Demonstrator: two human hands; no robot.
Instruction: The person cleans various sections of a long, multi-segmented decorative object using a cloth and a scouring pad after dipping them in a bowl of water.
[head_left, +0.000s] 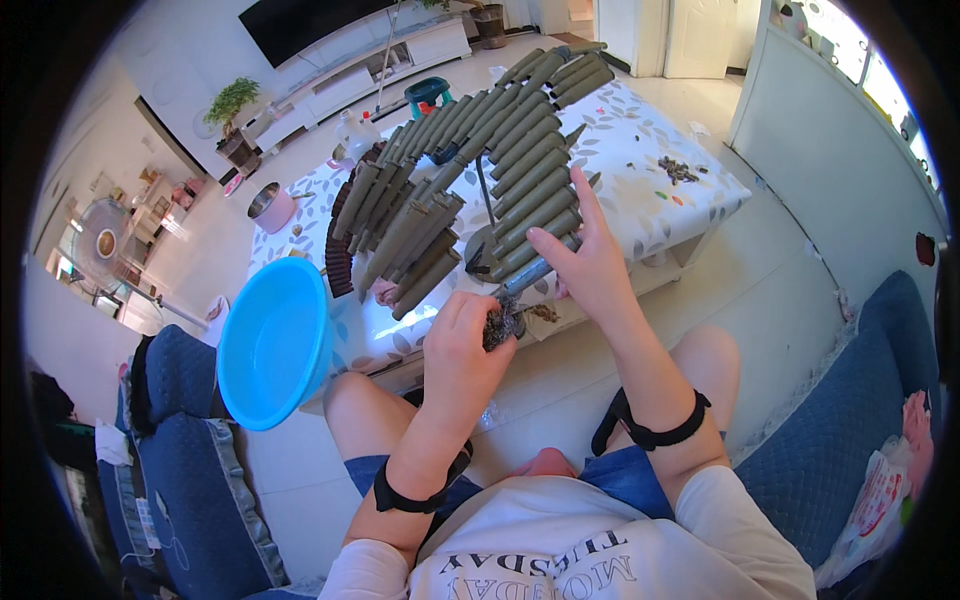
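Observation:
A large sculpture (525, 135) of many greenish-brown metal cartridge casings, set side by side in curved rows, stands on the low table before me. My left hand (461, 356) pinches a dark steel wool scrubber (501, 328) against the end of the lowest casing (531, 274), which looks greyer and shinier than its neighbours. My right hand (598, 274) grips the row's near right edge, thumb on top and index finger stretched along the casings' pointed ends. Its other fingers are mostly hidden beneath. A dark red-brown banded strip (339, 255) curves along the sculpture's left side.
A blue plastic basin (229, 352) sits at the table's left corner. A pink pot (273, 208) and a white jug (355, 135) stand farther back. Small dark pieces (679, 171) lie on the leaf-patterned tablecloth (645, 135). Blue sofas (825, 405) flank me.

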